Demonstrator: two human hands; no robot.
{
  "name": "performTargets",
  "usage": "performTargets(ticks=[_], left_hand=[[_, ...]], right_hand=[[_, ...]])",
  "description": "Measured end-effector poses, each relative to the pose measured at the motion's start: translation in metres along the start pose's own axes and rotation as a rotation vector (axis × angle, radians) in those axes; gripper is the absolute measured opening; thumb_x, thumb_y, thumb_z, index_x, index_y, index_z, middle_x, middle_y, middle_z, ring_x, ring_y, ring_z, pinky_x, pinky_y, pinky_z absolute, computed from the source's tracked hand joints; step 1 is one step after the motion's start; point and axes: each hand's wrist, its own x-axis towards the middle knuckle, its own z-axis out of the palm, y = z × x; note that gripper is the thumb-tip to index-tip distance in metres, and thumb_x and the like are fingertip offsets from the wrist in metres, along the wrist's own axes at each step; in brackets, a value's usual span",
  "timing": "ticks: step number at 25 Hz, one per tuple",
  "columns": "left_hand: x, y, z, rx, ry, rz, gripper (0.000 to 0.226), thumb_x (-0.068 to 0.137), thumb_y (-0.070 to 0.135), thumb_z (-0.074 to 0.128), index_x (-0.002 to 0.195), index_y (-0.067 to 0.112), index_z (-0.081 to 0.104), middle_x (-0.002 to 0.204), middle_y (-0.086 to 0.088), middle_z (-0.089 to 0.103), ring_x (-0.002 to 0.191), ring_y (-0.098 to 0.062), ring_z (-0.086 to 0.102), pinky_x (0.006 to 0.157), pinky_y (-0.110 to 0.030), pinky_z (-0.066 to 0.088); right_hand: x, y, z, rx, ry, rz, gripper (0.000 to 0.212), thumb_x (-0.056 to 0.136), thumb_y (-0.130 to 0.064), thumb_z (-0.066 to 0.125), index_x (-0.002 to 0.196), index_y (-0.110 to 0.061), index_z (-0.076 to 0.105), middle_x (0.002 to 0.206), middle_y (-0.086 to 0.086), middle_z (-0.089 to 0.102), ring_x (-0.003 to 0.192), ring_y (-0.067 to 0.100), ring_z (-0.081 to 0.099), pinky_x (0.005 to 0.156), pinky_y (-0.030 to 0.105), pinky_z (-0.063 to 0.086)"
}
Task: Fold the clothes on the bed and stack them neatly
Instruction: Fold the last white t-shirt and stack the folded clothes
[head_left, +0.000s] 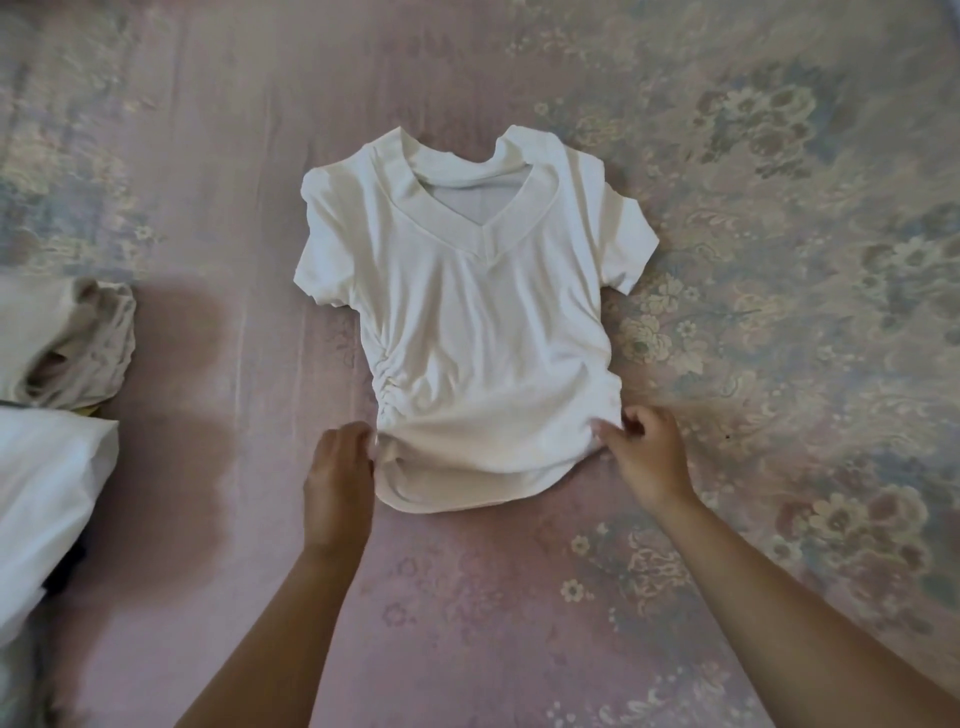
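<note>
Head view: I look down over both forearms onto a bed (467, 597) covered in a pink and grey floral spread.
Task item: a white V-neck shirt (467, 312) lies front up near the middle of the bed, collar away from me, hem toward me, both short sleeves spread out to the sides.
Shirt condition: gathered ruching shows at the waist seam on my left; the hem curls slightly and the body carries soft wrinkles.
Left hand (340, 478): its grip sits at the shirt's lower left edge, fingers curled against the cloth just below the ruching; whether they truly pinch the fabric or only press it I cannot tell, since the fingertips are hidden.
Right hand (644, 457): its grip is closed in a pinch on the lower right side seam, thumb and fingers bunching a small fold of cloth.
Other clothes: at the left border lie a beige crumpled garment (72, 343) and, nearer to me, a white garment (47, 509), both well apart from the shirt; whether either is already folded I cannot say.
Step in hand (my judgement): smoothing and squaring the shirt flat before its first fold; no fold appears made yet.
Next move calls for: both grips holding the lower edge evenly, then bringing the sleeves and sides inward, or the hem up toward the collar, without dragging the spread.
</note>
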Motion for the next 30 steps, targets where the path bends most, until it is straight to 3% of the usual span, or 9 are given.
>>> performTargets(ticks=[3, 7, 10, 14, 18, 20, 24, 27, 30], left_hand=[[0.005, -0.005, -0.007, -0.031, 0.094, -0.208, 0.017, 0.102, 0.008, 0.053, 0.118, 0.004, 0.057, 0.106, -0.014, 0.063, 0.089, -0.031, 0.064, 0.079, -0.042, 0.051], [-0.014, 0.01, 0.006, 0.218, -0.22, 0.324, 0.039, 0.08, 0.003, 0.082, 0.112, 0.0, 0.06, 0.11, -0.018, 0.059, 0.097, -0.034, 0.06, 0.068, -0.045, 0.055], [-0.006, 0.009, 0.017, 0.347, -0.278, 0.528, 0.056, 0.061, 0.0, 0.091, 0.11, -0.003, 0.064, 0.107, -0.026, 0.06, 0.098, -0.044, 0.058, 0.071, -0.052, 0.057], [0.01, 0.01, 0.018, 0.227, -0.243, 0.169, 0.031, 0.077, -0.01, 0.076, 0.106, -0.001, 0.068, 0.107, -0.026, 0.056, 0.101, -0.044, 0.055, 0.079, -0.053, 0.053], [0.005, 0.006, 0.007, 0.223, -0.236, 0.333, 0.02, 0.084, -0.015, 0.067, 0.101, -0.004, 0.067, 0.095, -0.026, 0.06, 0.084, -0.042, 0.061, 0.068, -0.051, 0.052], [-0.001, -0.001, 0.0, 0.137, -0.119, 0.261, 0.016, 0.088, -0.013, 0.064, 0.099, -0.002, 0.066, 0.092, -0.019, 0.061, 0.081, -0.034, 0.06, 0.069, -0.046, 0.05], [-0.019, -0.012, -0.006, -0.359, 0.22, -0.438, 0.015, 0.092, -0.007, 0.056, 0.099, 0.006, 0.058, 0.099, -0.011, 0.061, 0.089, -0.026, 0.061, 0.075, -0.039, 0.059], [-0.036, -0.025, -0.007, -0.567, 0.152, -0.574, 0.015, 0.096, -0.008, 0.056, 0.096, 0.006, 0.053, 0.095, -0.011, 0.057, 0.088, -0.026, 0.059, 0.069, -0.029, 0.06], [-0.047, -0.044, -0.015, -0.323, 0.036, -0.493, 0.021, 0.093, -0.014, 0.054, 0.098, 0.006, 0.058, 0.096, -0.014, 0.062, 0.09, -0.034, 0.06, 0.075, -0.039, 0.055]], right_hand=[[0.005, -0.017, 0.009, 0.264, -0.052, 0.108, 0.034, 0.099, -0.03, 0.063, 0.073, -0.012, 0.051, 0.065, 0.0, 0.045, 0.058, 0.013, 0.04, 0.055, 0.028, 0.033], [0.007, -0.026, 0.013, 0.547, -0.13, 0.256, 0.023, 0.104, -0.026, 0.057, 0.103, -0.008, 0.071, 0.086, 0.009, 0.068, 0.071, 0.017, 0.062, 0.066, 0.029, 0.052], [0.014, -0.025, 0.014, 0.313, -0.196, 0.142, 0.034, 0.1, -0.008, 0.057, 0.134, -0.012, 0.063, 0.107, 0.008, 0.064, 0.082, 0.027, 0.06, 0.07, 0.039, 0.053], [0.018, -0.037, 0.032, 0.015, -0.144, 0.002, 0.051, 0.094, -0.021, 0.072, 0.138, -0.008, 0.052, 0.12, 0.015, 0.058, 0.103, 0.028, 0.06, 0.086, 0.037, 0.051], [0.027, -0.051, 0.047, -0.338, -0.129, 0.041, 0.038, 0.098, -0.02, 0.064, 0.13, -0.002, 0.054, 0.125, 0.017, 0.058, 0.112, 0.036, 0.06, 0.088, 0.043, 0.05], [0.025, -0.048, 0.044, -0.275, -0.033, 0.057, 0.022, 0.099, -0.004, 0.054, 0.121, -0.001, 0.059, 0.116, 0.019, 0.065, 0.108, 0.038, 0.062, 0.085, 0.042, 0.05], [-0.002, -0.011, 0.013, -0.208, 0.118, 0.054, 0.03, 0.093, 0.002, 0.059, 0.122, -0.006, 0.059, 0.11, 0.011, 0.067, 0.099, 0.035, 0.064, 0.077, 0.04, 0.047], [-0.015, 0.027, -0.018, -0.052, 0.119, 0.108, 0.03, 0.092, 0.007, 0.058, 0.117, -0.007, 0.065, 0.105, 0.014, 0.068, 0.099, 0.036, 0.063, 0.078, 0.04, 0.045], [-0.015, 0.048, -0.039, 0.037, 0.043, 0.135, 0.03, 0.092, 0.011, 0.057, 0.117, -0.003, 0.062, 0.106, 0.02, 0.067, 0.094, 0.034, 0.06, 0.076, 0.038, 0.042]])
